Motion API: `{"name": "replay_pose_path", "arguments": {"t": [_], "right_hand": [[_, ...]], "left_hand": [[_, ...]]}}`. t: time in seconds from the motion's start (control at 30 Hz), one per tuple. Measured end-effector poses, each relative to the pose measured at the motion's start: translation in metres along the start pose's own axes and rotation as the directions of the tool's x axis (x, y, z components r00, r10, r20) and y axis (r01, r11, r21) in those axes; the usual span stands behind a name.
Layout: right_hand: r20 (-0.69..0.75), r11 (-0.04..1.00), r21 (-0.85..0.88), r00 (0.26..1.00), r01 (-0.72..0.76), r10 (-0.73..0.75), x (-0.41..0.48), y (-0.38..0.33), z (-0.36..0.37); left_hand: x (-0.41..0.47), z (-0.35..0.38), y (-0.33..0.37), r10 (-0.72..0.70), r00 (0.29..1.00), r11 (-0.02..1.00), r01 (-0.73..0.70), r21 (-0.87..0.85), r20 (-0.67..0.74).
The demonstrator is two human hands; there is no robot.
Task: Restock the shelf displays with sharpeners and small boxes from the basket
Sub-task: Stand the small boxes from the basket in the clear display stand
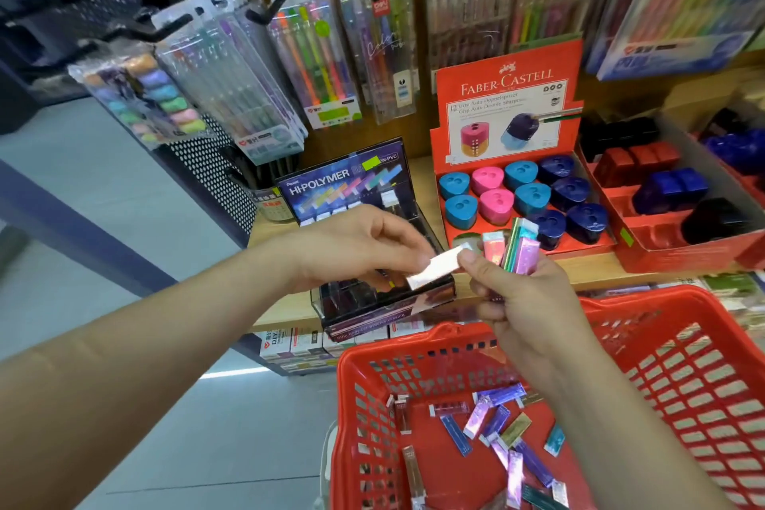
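Grip of left hand (pixel 364 246) pinches a silver box (pixel 434 270) over the black display case (pixel 372 304). Grip of right hand (pixel 528 302) clamps several small boxes (pixel 523 250) above the red basket (pixel 703 377), which holds more.

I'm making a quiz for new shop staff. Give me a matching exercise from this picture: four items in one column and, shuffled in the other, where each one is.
Items
1. silver box
2. bundle of coloured boxes
3. loose boxes
4. sharpeners

Places
A. in the red display tray
B. on the floor of the basket
C. pinched by the left hand
D. gripped in the right hand

Pairs: 1-C, 2-D, 3-B, 4-A
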State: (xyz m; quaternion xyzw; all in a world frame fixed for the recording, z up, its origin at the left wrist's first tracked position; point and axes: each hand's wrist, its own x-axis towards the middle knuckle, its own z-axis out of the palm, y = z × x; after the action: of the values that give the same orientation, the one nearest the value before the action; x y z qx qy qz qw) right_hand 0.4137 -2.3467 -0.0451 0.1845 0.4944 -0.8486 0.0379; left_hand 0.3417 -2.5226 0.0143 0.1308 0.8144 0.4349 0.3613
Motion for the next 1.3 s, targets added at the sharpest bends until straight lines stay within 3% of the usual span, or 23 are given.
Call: {"name": "replay_pose_path", "arguments": {"t": [0.2, 0.3, 0.4, 0.53, 0.73, 0.97, 1.3], "right_hand": [[0.112, 0.998, -0.059, 0.993, -0.017, 0.023, -0.005, 0.0, 0.011], [0.126, 0.98, 0.109, 0.98, -0.168, 0.154, -0.003, -0.002, 0.009], [0.159, 0.931, 0.261, 0.963, -0.255, 0.219, -0.002, -0.002, 0.002], [0.191, 0.921, 0.271, 0.953, -0.281, 0.235, -0.002, 0.0, -0.002], [0.173, 0.923, 0.252, 0.951, -0.293, 0.254, -0.001, 0.004, 0.001], [0.06, 0.937, 0.213, 0.961, -0.276, 0.269, 0.0, 0.003, -0.001], [0.092, 0.936, 0.223, 0.962, -0.272, 0.258, 0.006, -0.002, -0.007]], "left_hand": [[-0.002, 0.007, 0.007, 0.11, 0.994, 0.994, -0.109, 0.018, -0.008], [-0.008, -0.016, 0.009, 0.116, 0.966, 0.971, -0.159, -0.177, -0.231], [-0.012, -0.044, 0.004, 0.024, 0.897, 0.901, -0.211, -0.379, -0.442], [-0.011, -0.059, -0.016, -0.043, 0.857, 0.881, -0.209, -0.423, -0.513], [-0.002, -0.06, -0.034, 0.015, 0.75, 0.969, -0.173, -0.174, -0.661], [0.02, -0.042, -0.03, 0.102, 0.749, 0.992, -0.125, 0.011, -0.654], [0.061, -0.038, -0.028, 0.237, 0.685, 0.915, 0.082, 0.396, -0.689]]}}
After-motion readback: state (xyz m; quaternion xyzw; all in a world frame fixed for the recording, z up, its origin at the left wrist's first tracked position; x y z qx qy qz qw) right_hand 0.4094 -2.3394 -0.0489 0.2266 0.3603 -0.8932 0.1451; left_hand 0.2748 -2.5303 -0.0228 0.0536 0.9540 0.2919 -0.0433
